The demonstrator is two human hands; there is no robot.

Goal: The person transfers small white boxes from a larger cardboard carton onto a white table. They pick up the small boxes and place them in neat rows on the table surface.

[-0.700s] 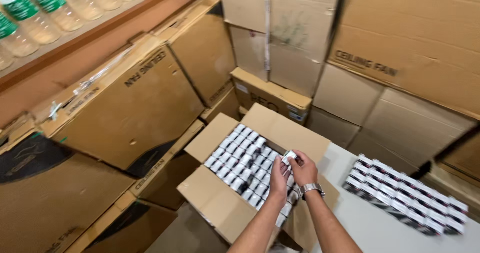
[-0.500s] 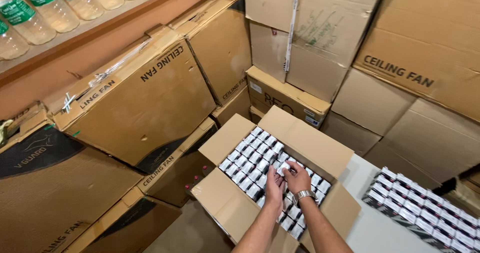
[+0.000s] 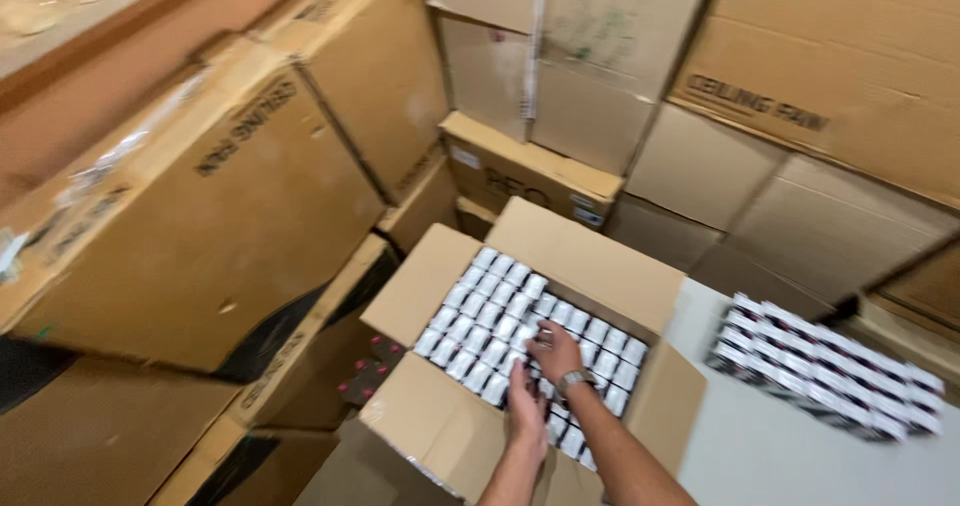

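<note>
Open cardboard box point(image 3: 600, 266): plain brown corrugated board, matte, four flaps folded outward, filled edge to edge with tight rows of small cartons point(image 3: 480, 316), each a little rectangular pack with a glossy white top and dark sides. We reach into it from the near edge with both forearms close together. Our left hand point(image 3: 527, 406) lies flat and palm-down, fingers extended over the near rows of packs. Our right hand point(image 3: 555, 349), with a metal wristwatch point(image 3: 574, 380) at the wrist, is bent at the knuckles just beyond the left, fingertips down among the packs near the middle of the box. The two hands sit just beside each other; the blur keeps us from telling whether either is pinched on a pack or merely pressing on the tops. Grey tabletop point(image 3: 780, 446): smooth, pale, to the right of the box, bearing a second block of like packs point(image 3: 820, 366) laid in rows, well apart from both hands. Surroundings: large brown shipping boxes point(image 3: 230, 216), some with dark printed panels, stacked and leaning on the left and piled behind, with strips of clear tape along their seams.
</note>
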